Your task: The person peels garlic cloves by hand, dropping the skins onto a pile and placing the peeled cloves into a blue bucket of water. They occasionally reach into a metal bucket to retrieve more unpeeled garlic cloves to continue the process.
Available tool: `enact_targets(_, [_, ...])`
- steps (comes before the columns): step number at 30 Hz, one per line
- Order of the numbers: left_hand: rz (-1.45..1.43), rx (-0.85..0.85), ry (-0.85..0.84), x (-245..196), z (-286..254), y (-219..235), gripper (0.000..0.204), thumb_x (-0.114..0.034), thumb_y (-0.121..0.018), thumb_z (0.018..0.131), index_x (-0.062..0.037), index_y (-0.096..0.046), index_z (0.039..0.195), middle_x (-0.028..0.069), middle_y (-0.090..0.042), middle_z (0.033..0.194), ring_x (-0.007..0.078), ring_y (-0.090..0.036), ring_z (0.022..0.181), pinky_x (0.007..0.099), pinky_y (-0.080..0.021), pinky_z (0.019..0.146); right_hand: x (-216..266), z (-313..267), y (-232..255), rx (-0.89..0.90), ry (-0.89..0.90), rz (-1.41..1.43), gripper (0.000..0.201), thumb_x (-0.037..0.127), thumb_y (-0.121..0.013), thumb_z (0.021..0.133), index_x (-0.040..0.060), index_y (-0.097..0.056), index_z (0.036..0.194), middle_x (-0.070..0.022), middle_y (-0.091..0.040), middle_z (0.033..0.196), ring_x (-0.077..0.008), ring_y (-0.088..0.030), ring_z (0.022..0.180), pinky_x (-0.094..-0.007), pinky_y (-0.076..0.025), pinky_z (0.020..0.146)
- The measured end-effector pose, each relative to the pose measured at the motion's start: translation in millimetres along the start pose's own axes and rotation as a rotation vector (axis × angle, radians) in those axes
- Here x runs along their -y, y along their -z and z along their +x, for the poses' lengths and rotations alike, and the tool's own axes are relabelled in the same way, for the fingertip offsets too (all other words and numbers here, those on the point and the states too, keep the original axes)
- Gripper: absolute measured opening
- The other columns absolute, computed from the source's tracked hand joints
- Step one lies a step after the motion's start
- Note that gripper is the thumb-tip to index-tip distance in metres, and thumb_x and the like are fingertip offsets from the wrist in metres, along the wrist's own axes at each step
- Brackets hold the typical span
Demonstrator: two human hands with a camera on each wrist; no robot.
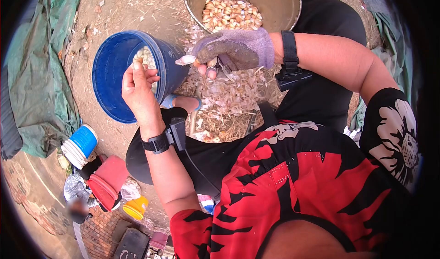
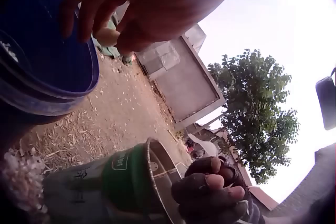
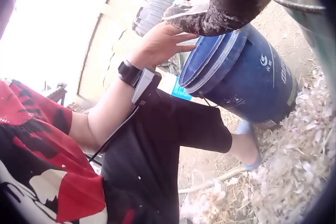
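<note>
My bare left hand is over the rim of a blue bucket. Its thumb and fingers pinch a pale peeled garlic clove, best seen in the left wrist view. Inside the bucket lie many whitish cloves. My right hand wears a dirty grey-purple glove with bare fingertips showing through. It grips garlic cloves; an unpeeled clove sticks out past the thumb. Beyond the glove, a metal pail holds a heap of unpeeled cloves.
Garlic skins and straw cover the ground between the knees. A slippered foot is beside the blue bucket. Farther left stand a blue-and-white bucket, a red bucket and a yellow bucket. Green tarp lies along the left side.
</note>
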State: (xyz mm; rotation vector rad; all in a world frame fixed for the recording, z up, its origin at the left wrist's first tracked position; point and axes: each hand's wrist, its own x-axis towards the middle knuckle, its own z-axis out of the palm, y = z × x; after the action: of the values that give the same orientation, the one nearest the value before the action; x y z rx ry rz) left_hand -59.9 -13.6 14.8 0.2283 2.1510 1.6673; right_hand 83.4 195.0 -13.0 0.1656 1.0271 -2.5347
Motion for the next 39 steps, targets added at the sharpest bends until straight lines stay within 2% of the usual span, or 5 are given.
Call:
enact_targets(2, [0.216, -0.102, -0.052, 1.3, 9.1, 15.4, 0.027, -0.019, -0.060, 0.097, 0.0001, -0.062, 0.116, 0.0084, -0.064, 0.097, 0.0154, -0.064, 0.086, 0.0279, -0.052, 0.075, -9.3, 8.8, 9.6, -0.022, -0.127, 0.208, 0.033, 0.035, -0.059, 0.096, 0.0048, -0.064, 0.108, -0.0071, -0.068, 0.102, -0.0138, -0.068, 0.094, -0.0265, -0.055, 0.068])
enact_targets(4, [1.141, -0.283, -0.793, 4.7, 9.7, 20.7, 0.028, -0.013, -0.064, 0.091, -0.0033, -0.063, 0.118, 0.0120, -0.065, 0.104, 0.0202, -0.064, 0.096, 0.0304, -0.052, 0.082, -11.8, 9.6, 13.4, 0.059, -0.072, 0.246, 0.035, 0.037, -0.057, 0.096, 0.0053, -0.063, 0.110, -0.0073, -0.068, 0.105, -0.0148, -0.067, 0.099, -0.0270, -0.055, 0.069])
enact_targets(11, [0.550, 0.376, -0.535, -6.2, -41.6, -40.8, 0.028, -0.007, -0.074, 0.079, -0.0040, -0.066, 0.106, 0.0121, -0.065, 0.104, 0.0269, -0.062, 0.093, 0.0360, -0.051, 0.081, -34.2, 16.3, 42.6, 0.146, 0.077, 0.386, 0.051, 0.038, -0.049, 0.100, 0.0066, -0.044, 0.141, -0.0105, -0.055, 0.134, -0.0202, -0.055, 0.120, -0.0308, -0.047, 0.099])
enact_targets(18, [0.627, 0.356, -0.525, 6.1, -36.2, -40.2, 0.022, -0.005, -0.070, 0.081, -0.0033, -0.066, 0.103, 0.0126, -0.066, 0.100, 0.0283, -0.063, 0.091, 0.0360, -0.050, 0.080, -36.8, 10.2, 26.6, 0.100, 0.376, -0.194, 0.044, 0.035, -0.047, 0.101, 0.0114, -0.047, 0.139, -0.0066, -0.061, 0.120, -0.0108, -0.057, 0.108, -0.0244, -0.049, 0.082])
enact_targets(39, [0.307, 0.387, -0.458, 3.9, -35.0, -33.7, 0.023, 0.007, -0.066, 0.083, -0.0022, -0.067, 0.104, 0.0115, -0.064, 0.117, 0.0188, -0.065, 0.100, 0.0294, -0.054, 0.081, -0.1, -0.5, 4.9, -0.138, 0.012, -0.170, 0.026, 0.026, -0.066, 0.090, 0.0017, -0.069, 0.098, -0.0071, -0.070, 0.085, -0.0140, -0.066, 0.074, -0.0252, -0.052, 0.065])
